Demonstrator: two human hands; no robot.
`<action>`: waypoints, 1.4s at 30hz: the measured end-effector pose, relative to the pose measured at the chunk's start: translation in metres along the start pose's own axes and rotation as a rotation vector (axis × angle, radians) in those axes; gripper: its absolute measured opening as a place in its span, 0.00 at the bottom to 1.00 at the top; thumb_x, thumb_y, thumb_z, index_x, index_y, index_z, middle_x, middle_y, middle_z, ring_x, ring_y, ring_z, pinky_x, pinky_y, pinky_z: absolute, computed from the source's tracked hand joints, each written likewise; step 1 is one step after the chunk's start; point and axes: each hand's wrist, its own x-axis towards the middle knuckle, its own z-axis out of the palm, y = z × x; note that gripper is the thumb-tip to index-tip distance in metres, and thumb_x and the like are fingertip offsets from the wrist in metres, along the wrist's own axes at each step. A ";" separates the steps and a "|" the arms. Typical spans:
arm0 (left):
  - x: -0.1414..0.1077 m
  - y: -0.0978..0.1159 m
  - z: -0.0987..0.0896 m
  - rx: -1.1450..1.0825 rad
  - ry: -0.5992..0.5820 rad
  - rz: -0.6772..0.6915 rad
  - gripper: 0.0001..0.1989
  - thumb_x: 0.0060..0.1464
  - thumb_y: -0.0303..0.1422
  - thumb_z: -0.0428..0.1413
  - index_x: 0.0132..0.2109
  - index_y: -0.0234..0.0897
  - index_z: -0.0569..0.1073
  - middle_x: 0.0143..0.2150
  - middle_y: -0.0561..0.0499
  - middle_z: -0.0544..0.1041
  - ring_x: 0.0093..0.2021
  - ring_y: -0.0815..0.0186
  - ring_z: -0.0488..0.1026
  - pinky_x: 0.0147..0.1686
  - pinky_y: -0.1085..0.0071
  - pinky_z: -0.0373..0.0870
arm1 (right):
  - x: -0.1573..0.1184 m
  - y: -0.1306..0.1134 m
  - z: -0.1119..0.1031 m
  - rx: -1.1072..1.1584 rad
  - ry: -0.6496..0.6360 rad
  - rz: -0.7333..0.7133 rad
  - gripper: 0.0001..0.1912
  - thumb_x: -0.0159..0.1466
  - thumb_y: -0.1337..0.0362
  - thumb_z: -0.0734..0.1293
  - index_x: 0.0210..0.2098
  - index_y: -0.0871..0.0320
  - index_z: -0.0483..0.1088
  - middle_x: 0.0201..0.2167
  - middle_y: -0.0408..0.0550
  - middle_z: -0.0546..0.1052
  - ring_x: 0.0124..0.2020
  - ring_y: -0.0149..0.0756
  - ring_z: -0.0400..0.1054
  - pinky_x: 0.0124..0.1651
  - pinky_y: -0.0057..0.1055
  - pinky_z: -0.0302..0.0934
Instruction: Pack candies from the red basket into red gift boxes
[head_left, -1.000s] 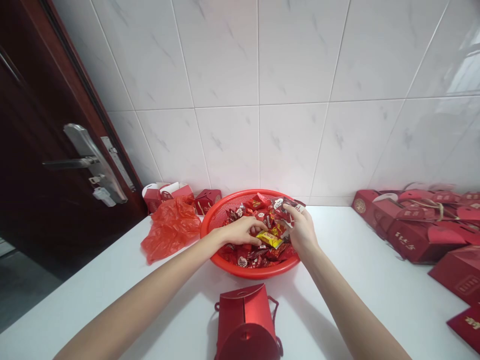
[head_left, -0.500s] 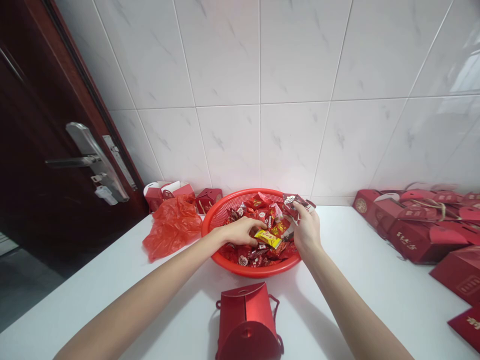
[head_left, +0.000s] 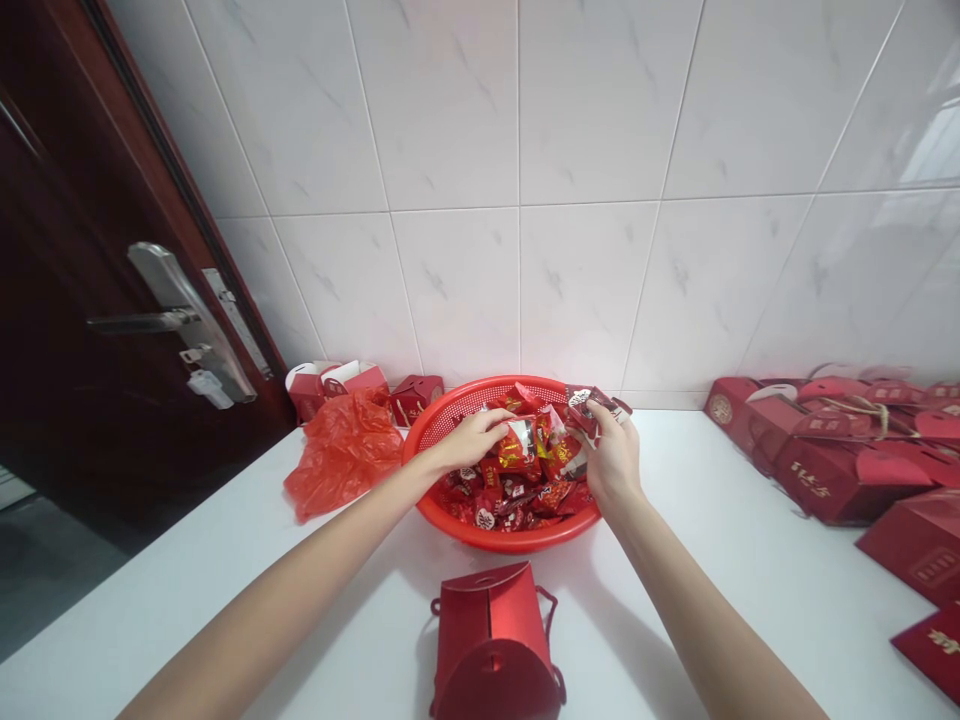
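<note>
A red plastic basket point(head_left: 510, 543) heaped with wrapped candies point(head_left: 517, 492) sits on the table in front of me. Over its left half, my left hand point(head_left: 474, 438) pinches the edge of a red candy packet point(head_left: 519, 446) with gold and white print. At the basket's right rim, my right hand point(head_left: 615, 455) is closed on dark red wrapped candies point(head_left: 581, 403), which stick out past the fingertips; how many is hidden. Nearer to me stands a red gift box point(head_left: 491, 620) with cord handles, its top flaps folded together.
A crumpled red plastic bag point(head_left: 345, 450) lies left of the basket, with small red boxes point(head_left: 416, 398) behind it. Several red gift boxes point(head_left: 840, 480) crowd the right side of the white table point(head_left: 360, 600). A tiled wall point(head_left: 457, 290) rises behind, and a dark door point(head_left: 82, 250) is at left.
My left hand has shifted up and away within the basket, from beside a yellow candy to the red packet, which is now raised into view. My right hand stays nearly in place.
</note>
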 end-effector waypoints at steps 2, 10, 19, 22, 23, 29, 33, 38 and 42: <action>-0.001 0.001 0.000 0.016 -0.002 0.012 0.18 0.60 0.33 0.51 0.53 0.35 0.76 0.54 0.43 0.79 0.54 0.58 0.74 0.56 0.64 0.68 | 0.001 0.001 -0.001 0.000 0.000 -0.007 0.09 0.47 0.65 0.72 0.28 0.56 0.70 0.25 0.39 0.77 0.27 0.31 0.72 0.29 0.26 0.69; -0.006 0.012 -0.001 0.239 0.013 -0.024 0.17 0.60 0.33 0.50 0.52 0.39 0.78 0.45 0.47 0.82 0.47 0.56 0.76 0.53 0.62 0.67 | 0.007 0.003 -0.006 -0.017 0.001 -0.052 0.10 0.48 0.62 0.72 0.29 0.55 0.69 0.25 0.38 0.76 0.28 0.32 0.74 0.31 0.27 0.70; -0.001 0.030 0.007 0.411 -0.001 0.195 0.19 0.59 0.32 0.54 0.57 0.37 0.74 0.58 0.40 0.74 0.61 0.51 0.68 0.63 0.55 0.60 | -0.001 -0.004 0.001 0.050 0.016 -0.069 0.10 0.47 0.64 0.71 0.29 0.56 0.71 0.25 0.40 0.78 0.28 0.32 0.73 0.30 0.27 0.69; 0.011 0.042 0.022 0.352 -0.147 0.276 0.22 0.57 0.35 0.59 0.58 0.38 0.72 0.59 0.42 0.75 0.62 0.50 0.67 0.62 0.56 0.61 | 0.000 -0.003 0.000 0.051 0.007 -0.080 0.09 0.46 0.64 0.71 0.27 0.56 0.70 0.24 0.39 0.77 0.26 0.32 0.72 0.29 0.26 0.68; 0.014 0.046 0.028 0.339 -0.197 0.281 0.23 0.55 0.35 0.61 0.58 0.38 0.72 0.57 0.42 0.76 0.59 0.50 0.70 0.59 0.57 0.64 | 0.001 -0.002 -0.001 0.046 0.004 -0.086 0.09 0.45 0.63 0.71 0.26 0.56 0.69 0.23 0.38 0.76 0.25 0.31 0.71 0.28 0.26 0.67; 0.024 0.057 0.049 0.297 -0.257 0.252 0.22 0.45 0.27 0.65 0.50 0.33 0.74 0.44 0.44 0.79 0.42 0.54 0.76 0.40 0.65 0.69 | 0.001 -0.002 0.000 0.024 -0.017 -0.065 0.09 0.45 0.63 0.72 0.25 0.56 0.69 0.22 0.37 0.75 0.25 0.30 0.70 0.28 0.25 0.65; 0.020 0.053 0.035 0.207 -0.209 0.154 0.21 0.44 0.30 0.66 0.48 0.33 0.77 0.41 0.48 0.80 0.42 0.55 0.77 0.43 0.65 0.69 | -0.003 -0.005 0.002 0.039 -0.025 -0.048 0.08 0.44 0.64 0.72 0.24 0.56 0.70 0.22 0.38 0.75 0.26 0.31 0.70 0.30 0.27 0.67; 0.020 0.047 0.017 -0.040 0.063 0.066 0.17 0.46 0.41 0.66 0.40 0.34 0.79 0.35 0.50 0.80 0.40 0.57 0.76 0.41 0.67 0.70 | -0.004 -0.006 0.002 0.037 -0.064 -0.046 0.07 0.45 0.64 0.72 0.24 0.56 0.72 0.23 0.38 0.76 0.26 0.30 0.70 0.31 0.26 0.66; 0.023 0.042 0.012 -0.293 0.226 0.059 0.24 0.44 0.45 0.67 0.43 0.32 0.78 0.39 0.47 0.81 0.41 0.58 0.77 0.43 0.65 0.71 | -0.005 -0.005 0.000 -0.019 -0.129 -0.009 0.07 0.46 0.62 0.73 0.25 0.56 0.75 0.24 0.41 0.78 0.28 0.34 0.72 0.33 0.29 0.68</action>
